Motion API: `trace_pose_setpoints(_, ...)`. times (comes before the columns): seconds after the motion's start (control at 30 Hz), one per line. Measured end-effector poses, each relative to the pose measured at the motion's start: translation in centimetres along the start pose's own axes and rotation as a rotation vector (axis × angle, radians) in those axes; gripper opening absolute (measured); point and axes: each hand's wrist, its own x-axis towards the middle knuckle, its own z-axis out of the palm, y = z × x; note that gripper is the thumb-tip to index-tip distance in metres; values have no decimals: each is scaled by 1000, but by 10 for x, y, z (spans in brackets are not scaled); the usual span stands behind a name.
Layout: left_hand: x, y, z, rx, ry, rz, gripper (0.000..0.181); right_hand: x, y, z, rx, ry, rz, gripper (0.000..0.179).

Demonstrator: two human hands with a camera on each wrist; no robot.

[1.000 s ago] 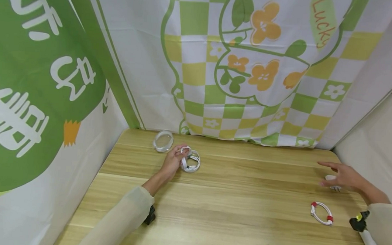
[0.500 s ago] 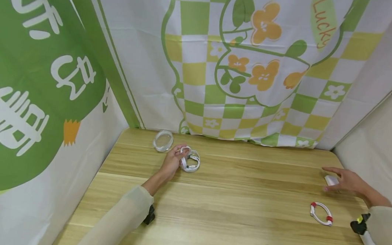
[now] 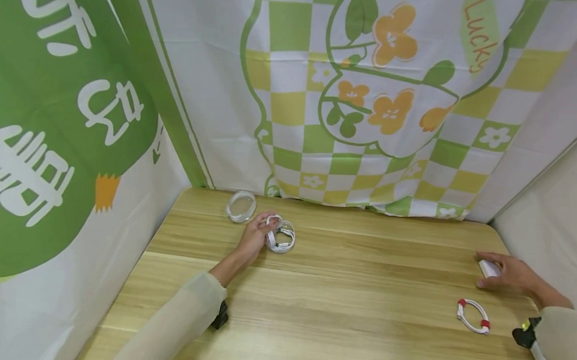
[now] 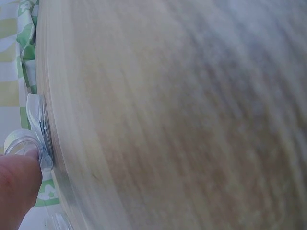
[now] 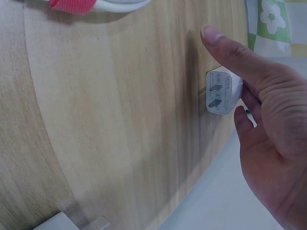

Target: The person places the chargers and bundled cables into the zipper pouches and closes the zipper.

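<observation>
My left hand (image 3: 255, 237) grips the near edge of a coiled white cable (image 3: 285, 238), which seems to sit in clear round plastic. In the left wrist view, the thumb (image 4: 19, 187) reaches the clear ring-shaped plastic (image 4: 41, 129). Far to the right, my right hand (image 3: 514, 272) is around a small white charger plug (image 3: 489, 268). The right wrist view has the charger's two-pronged face (image 5: 219, 93) towards the camera. There the thumb (image 5: 235, 55) is stretched out past it, and the other fingers are bent beside it, partly hidden.
Behind the left hand lies an empty-looking clear plastic ring (image 3: 241, 206). A white cable loop with red straps (image 3: 474, 316) lies in front of the right hand. Part of a white object (image 3: 540, 357) shows beneath the right sleeve. A patterned curtain (image 3: 357, 167) hangs along the wooden table's (image 3: 360, 314) back edge.
My right hand has moved slightly down around the charger plug, and its thumb has come lower. The left hand has kept its hold on the coiled cable without visible movement.
</observation>
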Motion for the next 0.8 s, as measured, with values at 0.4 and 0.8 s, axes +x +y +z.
trace_pose_setpoints(0.4, -1, 2, 0, -6, -3, -18, 41, -1, 10, 3, -6, 78, -76, 72)
trace_pose_setpoints(0.8, 0, 1, -1, -10, -9, -23, 41, 2, 6, 0, -95, 84, -22, 64)
